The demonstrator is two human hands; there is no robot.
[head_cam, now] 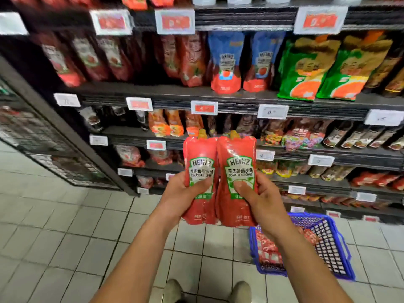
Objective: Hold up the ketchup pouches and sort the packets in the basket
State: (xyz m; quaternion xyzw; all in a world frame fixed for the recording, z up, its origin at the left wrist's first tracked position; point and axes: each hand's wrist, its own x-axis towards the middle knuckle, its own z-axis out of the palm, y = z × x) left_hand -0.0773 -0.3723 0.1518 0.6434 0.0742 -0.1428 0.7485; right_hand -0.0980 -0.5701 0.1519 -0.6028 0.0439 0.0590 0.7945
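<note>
Two red Heinz tomato ketchup pouches stand upright side by side in front of me, touching each other. My left hand (pixel 181 193) grips the left pouch (pixel 200 160), thumb across its green and white label. My right hand (pixel 255 197) grips the right pouch (pixel 237 158) the same way, thumb on the label's lower part. Both pouches have a small gold spout cap on top. They are held in the air above the tiled floor, in front of the shop shelves.
Dark shelves (pixel 196 97) full of sauce pouches and bottles with price tags fill the view ahead. A blue plastic basket (pixel 334 243) holding red packets sits on the tiled floor (pixel 65 226) at the lower right. A wire cage rack (pixel 43 138) stands at the left. My shoes show at the bottom.
</note>
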